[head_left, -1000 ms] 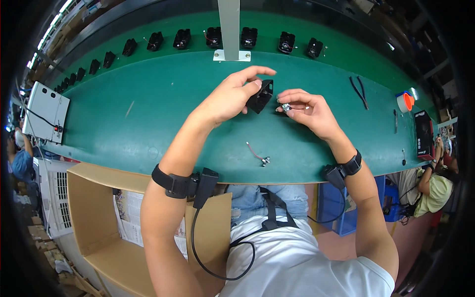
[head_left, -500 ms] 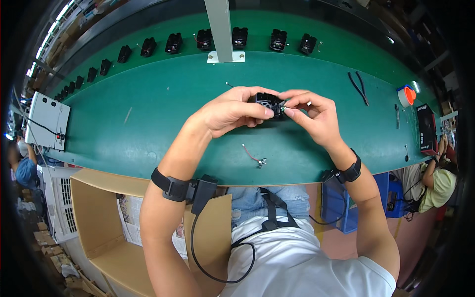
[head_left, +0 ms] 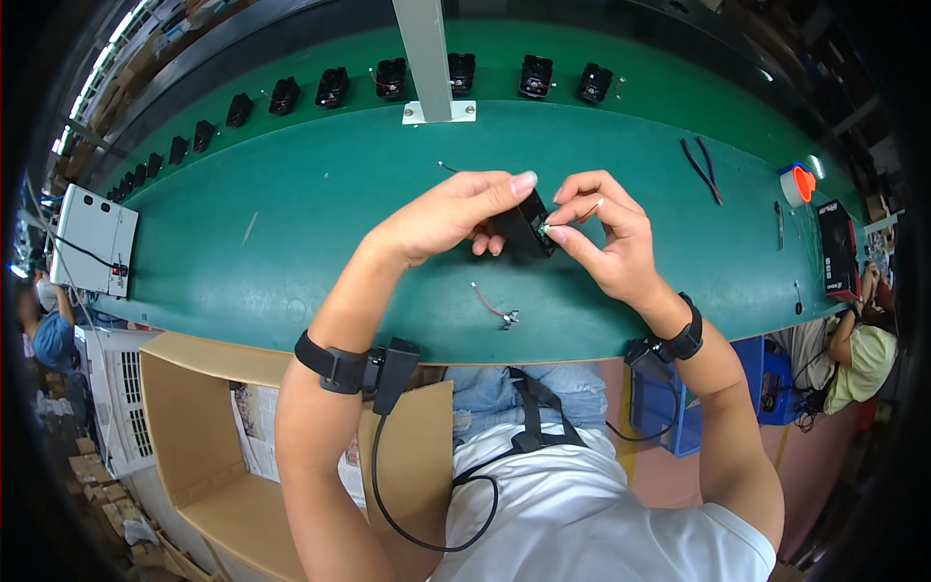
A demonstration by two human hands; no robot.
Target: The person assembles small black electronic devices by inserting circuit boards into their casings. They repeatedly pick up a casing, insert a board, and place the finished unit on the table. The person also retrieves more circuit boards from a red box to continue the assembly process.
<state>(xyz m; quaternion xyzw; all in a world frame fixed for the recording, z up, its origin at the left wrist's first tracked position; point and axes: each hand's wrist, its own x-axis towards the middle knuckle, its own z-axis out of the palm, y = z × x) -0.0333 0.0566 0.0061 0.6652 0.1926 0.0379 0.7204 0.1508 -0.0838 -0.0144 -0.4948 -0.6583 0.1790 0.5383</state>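
A black plastic housing (head_left: 530,225) is gripped in my left hand (head_left: 448,215), tilted above the green bench, with the thumb along its upper edge. At its right side, thumb and index finger of my right hand (head_left: 613,233) pinch a small green circuit board (head_left: 544,231) at the housing's opening. The fingertips hide part of the board, so I cannot tell how far it is seated. Nearer to me on the bench lies a short red cable with a small metal part (head_left: 508,318).
Black housings (head_left: 535,76) stand in a row along the green belt behind a metal post (head_left: 425,58). Dark-handled pliers (head_left: 702,171), an orange tape roll (head_left: 798,183) and a black box (head_left: 836,250) lie right. A white device (head_left: 90,238) sits left; a cardboard box (head_left: 194,427) stands below.
The housing has been turned so its dark side faces up, and my left thumb has moved up to its top edge. The row of housings has shifted slightly left.
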